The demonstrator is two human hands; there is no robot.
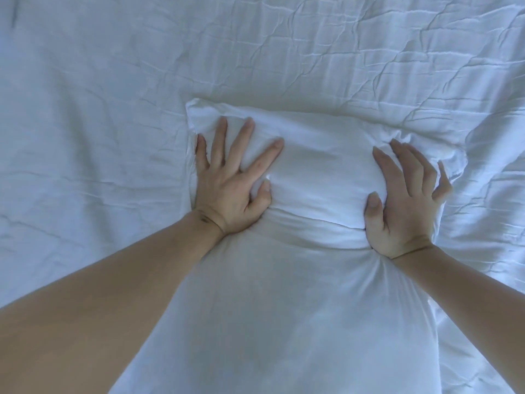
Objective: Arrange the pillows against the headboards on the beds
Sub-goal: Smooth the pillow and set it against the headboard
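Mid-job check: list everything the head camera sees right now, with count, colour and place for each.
pillow: one, white, centre of view, running down to the bottom edge
bed sheet: one, white and creased, fills the view around the pillow
left hand: one, bare, on the pillow's left side, fingers spread, thumb dug into it
right hand: one, bare, on the pillow's right side, fingers curved over it
forearms: two, bare, coming in from the bottom corners

Flat sheet open left, right, beyond pillow.
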